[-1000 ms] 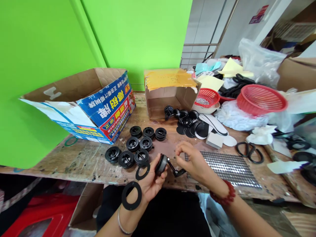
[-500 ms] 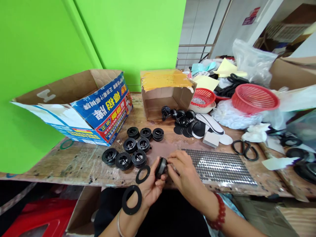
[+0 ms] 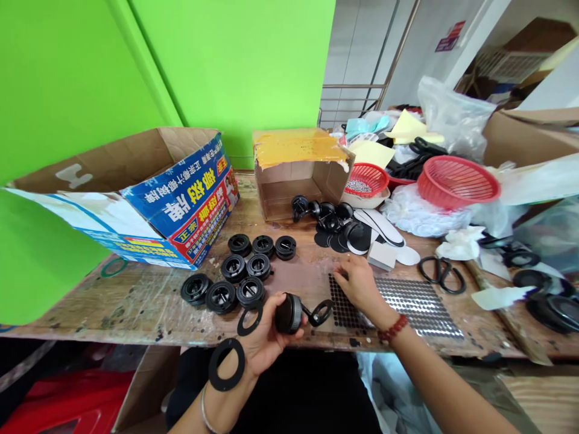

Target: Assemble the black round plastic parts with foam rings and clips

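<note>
My left hand (image 3: 265, 340) grips a round black cap (image 3: 289, 313) with a hinged ring clip (image 3: 320, 312) sticking out to its right. A flat black ring (image 3: 249, 320) hangs on its fingers and a larger black ring (image 3: 227, 364) sits near the wrist. My right hand (image 3: 359, 284) rests fingers-down on the silver sheet of small black dots (image 3: 398, 301), apart from the cap. Several finished black caps (image 3: 235, 274) lie in rows on the wooden table (image 3: 136, 295) just left of my hands.
An open blue printed carton (image 3: 149, 193) stands at the left. A small brown box (image 3: 296, 169) with more black parts (image 3: 328, 217) is behind. Red baskets (image 3: 456, 181), black scissors (image 3: 441, 274), insoles and plastic bags crowd the right side.
My right hand has let go of the cap's clip and moved right onto the dotted sheet. The left hand still holds the cap, now with the ring clip swung out.
</note>
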